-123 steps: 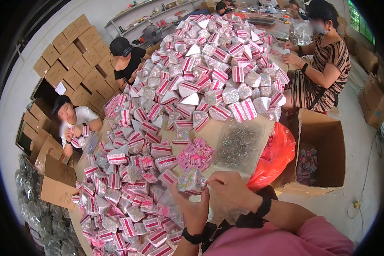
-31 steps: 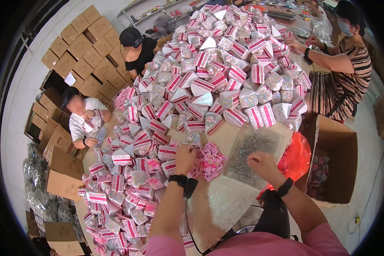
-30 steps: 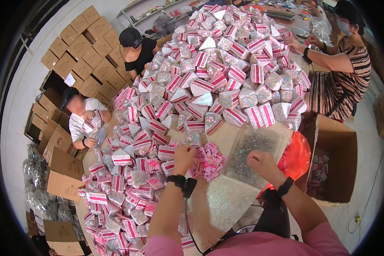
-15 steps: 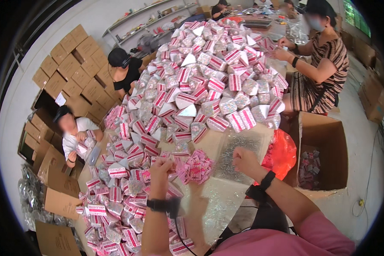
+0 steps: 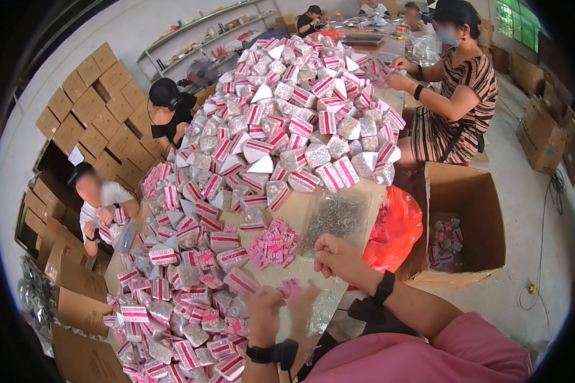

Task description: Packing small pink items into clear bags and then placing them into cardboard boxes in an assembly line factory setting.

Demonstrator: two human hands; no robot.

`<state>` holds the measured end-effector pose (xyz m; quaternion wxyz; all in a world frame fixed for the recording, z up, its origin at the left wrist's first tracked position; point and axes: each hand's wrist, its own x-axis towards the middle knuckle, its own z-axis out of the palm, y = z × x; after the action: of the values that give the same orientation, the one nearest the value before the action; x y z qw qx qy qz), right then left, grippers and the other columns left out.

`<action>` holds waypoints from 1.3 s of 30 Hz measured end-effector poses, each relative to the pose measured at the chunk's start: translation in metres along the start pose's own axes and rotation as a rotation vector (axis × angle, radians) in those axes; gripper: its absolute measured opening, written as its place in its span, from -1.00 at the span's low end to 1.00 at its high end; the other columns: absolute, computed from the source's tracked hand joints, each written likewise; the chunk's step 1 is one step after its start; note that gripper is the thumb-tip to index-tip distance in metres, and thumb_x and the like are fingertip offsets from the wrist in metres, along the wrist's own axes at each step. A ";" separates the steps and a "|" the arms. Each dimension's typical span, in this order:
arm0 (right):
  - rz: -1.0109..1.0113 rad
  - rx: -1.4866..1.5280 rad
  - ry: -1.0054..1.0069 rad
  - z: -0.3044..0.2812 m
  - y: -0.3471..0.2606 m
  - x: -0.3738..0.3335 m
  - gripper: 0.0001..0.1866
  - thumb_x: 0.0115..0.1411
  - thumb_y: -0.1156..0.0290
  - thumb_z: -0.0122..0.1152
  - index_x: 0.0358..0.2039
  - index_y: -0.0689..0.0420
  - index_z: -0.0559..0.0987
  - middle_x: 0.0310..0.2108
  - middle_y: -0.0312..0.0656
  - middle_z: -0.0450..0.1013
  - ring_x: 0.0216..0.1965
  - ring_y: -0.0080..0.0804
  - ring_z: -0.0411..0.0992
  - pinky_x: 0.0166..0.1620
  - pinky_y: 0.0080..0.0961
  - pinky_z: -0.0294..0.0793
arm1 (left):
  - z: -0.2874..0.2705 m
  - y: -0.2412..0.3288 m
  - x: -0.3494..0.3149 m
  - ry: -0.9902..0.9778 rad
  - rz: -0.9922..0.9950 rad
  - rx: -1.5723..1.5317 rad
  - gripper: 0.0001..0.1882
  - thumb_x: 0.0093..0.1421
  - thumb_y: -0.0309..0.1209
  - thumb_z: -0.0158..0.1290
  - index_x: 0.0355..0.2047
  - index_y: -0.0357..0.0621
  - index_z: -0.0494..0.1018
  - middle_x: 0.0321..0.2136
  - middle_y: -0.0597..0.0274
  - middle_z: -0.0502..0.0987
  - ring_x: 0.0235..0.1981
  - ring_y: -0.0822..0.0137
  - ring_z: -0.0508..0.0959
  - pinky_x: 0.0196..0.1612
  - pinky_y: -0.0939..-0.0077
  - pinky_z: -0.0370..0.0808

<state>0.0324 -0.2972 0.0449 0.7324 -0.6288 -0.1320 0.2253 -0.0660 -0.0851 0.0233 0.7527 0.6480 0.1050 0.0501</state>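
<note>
My left hand (image 5: 265,311) holds a small pink card (image 5: 292,287) pinched at its fingertips, low over the table. A black watch sits on that wrist. My right hand (image 5: 336,254) hovers closed just below a clear bag of small metal pieces (image 5: 335,216); whether it grips anything I cannot tell. Between my hands and the big heap lies a small pile of pink cards (image 5: 273,243). A huge mound of pink-and-white striped packets (image 5: 281,134) covers the table beyond.
A red plastic bag (image 5: 395,231) and an open cardboard box (image 5: 463,220) with packets stand at my right. Three people sit around the table: one in stripes (image 5: 457,96), one in black (image 5: 169,108), one in white (image 5: 102,198). Stacked cartons (image 5: 89,108) line the left wall.
My left hand has pulled back from the pile of pink cards toward me, now holding one card. My right hand has drawn in below the clear bag.
</note>
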 end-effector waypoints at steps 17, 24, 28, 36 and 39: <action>-0.127 -0.098 0.019 0.037 0.012 -0.034 -0.95 0.13 0.53 0.08 -0.39 0.19 0.42 -0.51 -0.37 0.34 -0.49 -0.68 0.32 -0.44 -0.71 0.32 | 0.034 0.012 -0.038 0.001 0.041 -0.139 -0.92 0.17 -0.53 0.00 -0.34 -0.28 0.43 -0.21 0.04 0.52 -0.29 0.38 0.53 -0.24 0.57 0.43; -0.217 -0.068 0.089 0.052 0.021 -0.038 -0.91 0.13 0.48 0.07 -0.40 0.23 0.42 -0.50 -0.31 0.37 -0.42 -0.63 0.31 -0.34 -0.63 0.34 | 0.045 0.018 -0.046 -0.008 0.086 -0.034 -0.93 0.14 -0.54 0.02 -0.36 -0.27 0.46 -0.29 0.14 0.52 -0.32 0.41 0.52 -0.29 0.60 0.43; -0.146 0.011 0.015 0.053 0.017 -0.040 -0.90 0.15 0.47 0.07 -0.39 0.24 0.43 -0.46 -0.34 0.40 -0.38 -0.64 0.34 -0.29 -0.63 0.37 | 0.040 0.008 -0.045 -0.038 0.132 0.081 -0.94 0.14 -0.55 0.02 -0.37 -0.27 0.47 -0.25 0.20 0.50 -0.31 0.44 0.50 -0.26 0.59 0.43; -0.074 0.458 0.003 0.053 0.029 -0.032 -0.91 0.15 0.50 0.10 -0.33 0.22 0.47 -0.37 -0.33 0.44 -0.38 -0.66 0.35 -0.28 -0.66 0.38 | 0.047 0.018 -0.050 -0.083 0.275 0.394 -0.91 0.16 -0.52 0.01 -0.33 -0.26 0.46 -0.38 0.26 0.48 -0.32 0.47 0.47 -0.25 0.66 0.39; 0.108 0.511 -0.087 0.047 0.016 -0.036 -0.91 0.20 0.46 0.06 -0.31 0.19 0.45 -0.27 -0.23 0.42 -0.34 -0.58 0.36 -0.22 -0.66 0.37 | 0.042 0.017 -0.052 0.017 0.230 0.325 -0.91 0.15 -0.52 0.01 -0.35 -0.26 0.46 -0.42 0.28 0.48 -0.41 0.47 0.46 -0.32 0.65 0.39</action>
<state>-0.0237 -0.2732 0.0405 0.8480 -0.4190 -0.0685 0.3171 -0.1057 -0.1340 0.0510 0.6267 0.7682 0.0432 0.1238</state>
